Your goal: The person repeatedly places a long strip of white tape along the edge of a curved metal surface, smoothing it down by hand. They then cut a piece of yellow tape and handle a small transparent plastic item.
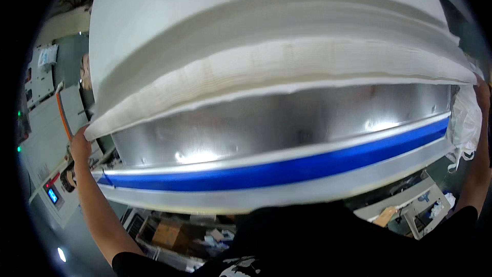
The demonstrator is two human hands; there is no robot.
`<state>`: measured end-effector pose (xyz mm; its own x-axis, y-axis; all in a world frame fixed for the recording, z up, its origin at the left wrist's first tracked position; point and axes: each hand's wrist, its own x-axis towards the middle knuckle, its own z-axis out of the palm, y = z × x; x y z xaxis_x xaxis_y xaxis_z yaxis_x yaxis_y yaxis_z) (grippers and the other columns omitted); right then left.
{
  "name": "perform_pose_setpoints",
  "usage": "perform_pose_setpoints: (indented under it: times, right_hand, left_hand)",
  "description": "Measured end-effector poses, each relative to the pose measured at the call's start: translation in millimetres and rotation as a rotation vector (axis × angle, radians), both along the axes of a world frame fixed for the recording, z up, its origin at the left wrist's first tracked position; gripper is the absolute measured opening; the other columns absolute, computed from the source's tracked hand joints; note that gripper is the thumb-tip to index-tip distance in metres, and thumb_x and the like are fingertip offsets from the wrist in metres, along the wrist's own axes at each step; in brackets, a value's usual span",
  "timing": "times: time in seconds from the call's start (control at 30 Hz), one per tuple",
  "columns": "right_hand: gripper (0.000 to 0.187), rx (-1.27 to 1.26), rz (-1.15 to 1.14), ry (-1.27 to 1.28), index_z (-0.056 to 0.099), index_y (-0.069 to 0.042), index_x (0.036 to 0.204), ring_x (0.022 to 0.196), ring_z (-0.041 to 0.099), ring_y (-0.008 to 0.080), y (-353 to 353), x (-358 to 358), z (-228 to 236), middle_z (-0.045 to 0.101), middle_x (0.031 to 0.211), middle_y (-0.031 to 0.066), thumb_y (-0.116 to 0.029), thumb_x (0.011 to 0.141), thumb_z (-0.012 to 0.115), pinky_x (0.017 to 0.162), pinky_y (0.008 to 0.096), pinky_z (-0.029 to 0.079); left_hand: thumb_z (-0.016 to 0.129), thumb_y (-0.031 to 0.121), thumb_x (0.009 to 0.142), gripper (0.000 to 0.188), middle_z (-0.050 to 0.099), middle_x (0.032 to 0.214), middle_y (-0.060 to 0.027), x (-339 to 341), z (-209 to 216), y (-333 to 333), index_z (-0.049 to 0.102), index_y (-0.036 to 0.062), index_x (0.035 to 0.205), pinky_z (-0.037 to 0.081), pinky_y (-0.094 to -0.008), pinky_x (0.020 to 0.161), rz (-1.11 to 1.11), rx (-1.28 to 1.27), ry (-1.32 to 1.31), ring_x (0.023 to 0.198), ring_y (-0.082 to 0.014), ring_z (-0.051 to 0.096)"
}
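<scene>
A broad stack of white, cloth-like sheets [287, 59] bows across the view, its many thin layers showing along the near side. At its left corner my left hand [80, 145] is closed on the sheet edge. My right hand [482, 94] grips the far right corner, partly lost in the dark rim of the picture. Below the raised near edge lies a shiny metal surface [287, 120]. A blue strip [277, 169] runs along the front of that surface, between pale bands.
A white plastic bag [464, 123] hangs by the right end. To the left stands a pale machine cabinet with a small lit screen [53, 195] and an orange cable [62, 113]. Beneath the front edge are a cardboard box [166, 233] and a light-coloured frame [410, 208].
</scene>
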<state>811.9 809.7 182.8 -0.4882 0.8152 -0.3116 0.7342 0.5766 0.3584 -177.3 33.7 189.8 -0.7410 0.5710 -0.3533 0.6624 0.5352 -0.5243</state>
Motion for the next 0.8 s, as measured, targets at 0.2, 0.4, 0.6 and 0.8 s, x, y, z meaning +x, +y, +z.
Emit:
perform_pose_setpoints:
  times: [0.2, 0.4, 0.6, 0.8]
  right_hand:
    - [0.045, -0.110, -0.022, -0.149, 0.057, -0.009, 0.122, 0.104, 0.058, 0.0376, -81, 89, 14, 0.062, 0.113, 0.0187, -0.001, 0.077, 0.055, 0.092, 0.0435, 0.044]
    - [0.034, -0.321, 0.005, -0.362, 0.066, -0.011, 0.106, 0.094, 0.061, 0.0343, -188, 76, -15, 0.066, 0.095, 0.0167, -0.007, 0.073, 0.059, 0.086, 0.0432, 0.047]
    - [0.027, -0.412, 0.077, -0.568, 0.067, -0.010, 0.101, 0.091, 0.062, 0.0314, -220, 82, -38, 0.067, 0.092, 0.0132, -0.011, 0.076, 0.057, 0.083, 0.0419, 0.049]
    - [0.021, -0.376, 0.122, -0.717, 0.068, -0.008, 0.097, 0.093, 0.063, 0.0295, -220, 86, -74, 0.067, 0.092, 0.0119, -0.011, 0.086, 0.050, 0.083, 0.0410, 0.049]
  left_hand:
    - [0.047, 0.004, 0.082, 0.040, 0.066, 0.110, -0.0103, 78, -16, -50, 0.066, 0.0211, 0.112, 0.046, -0.0427, 0.090, 0.029, -0.274, -0.162, 0.102, -0.0340, 0.060]
    - [0.052, 0.009, 0.081, 0.032, 0.066, 0.111, -0.0089, 145, -57, -131, 0.068, 0.0190, 0.107, 0.036, -0.0462, 0.104, 0.046, -0.745, -0.381, 0.112, -0.0253, 0.058]
    - [0.055, 0.010, 0.080, 0.025, 0.067, 0.110, -0.0092, 159, -96, -164, 0.071, 0.0140, 0.100, 0.046, -0.0446, 0.090, 0.003, -0.913, -0.481, 0.107, -0.0268, 0.061]
    - [0.057, 0.015, 0.084, 0.026, 0.065, 0.117, -0.0105, 168, -103, -147, 0.069, 0.0090, 0.106, 0.053, -0.0423, 0.085, 0.086, -0.956, -0.480, 0.109, -0.0281, 0.061]
